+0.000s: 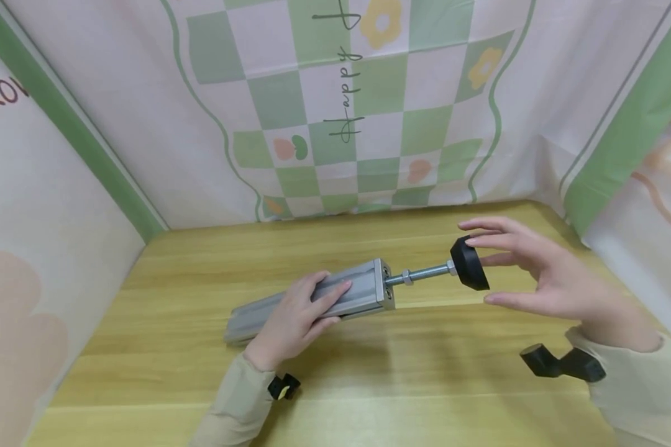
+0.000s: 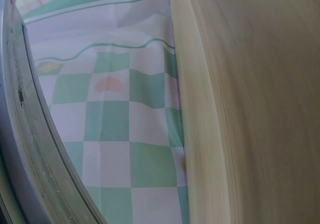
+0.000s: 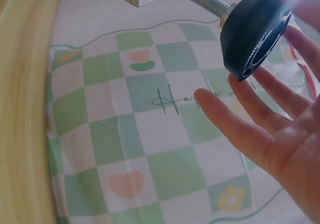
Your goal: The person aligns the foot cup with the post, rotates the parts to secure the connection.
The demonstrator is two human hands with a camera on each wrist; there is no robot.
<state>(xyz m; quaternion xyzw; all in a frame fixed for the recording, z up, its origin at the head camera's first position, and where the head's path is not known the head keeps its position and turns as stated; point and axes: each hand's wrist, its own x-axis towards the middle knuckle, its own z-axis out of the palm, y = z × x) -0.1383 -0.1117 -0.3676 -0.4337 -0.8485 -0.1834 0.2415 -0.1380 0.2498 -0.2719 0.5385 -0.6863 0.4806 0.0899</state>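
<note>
My left hand (image 1: 299, 310) grips a grey aluminium profile (image 1: 363, 288), fingers over its top and thumb along the near side. The bar is tilted up to the right; its slotted side also fills the left edge of the left wrist view. From its end plate sticks a threaded rod (image 1: 427, 272) with a nut (image 1: 407, 277) partway along. A black levelling foot (image 1: 468, 264), round with a hollow underside, caps the rod. Around that foot my right hand (image 1: 542, 273) is spread, fingertips right at its rim and thumb apart below. In the right wrist view the palm (image 3: 300, 159) faces the foot.
A wooden table (image 1: 397, 385) lies beneath. White cloth with green checks (image 1: 324, 105) hangs behind it, with more cloth panels (image 1: 45, 217) at both sides. Black wrist devices (image 1: 565, 363) are strapped over both sleeves.
</note>
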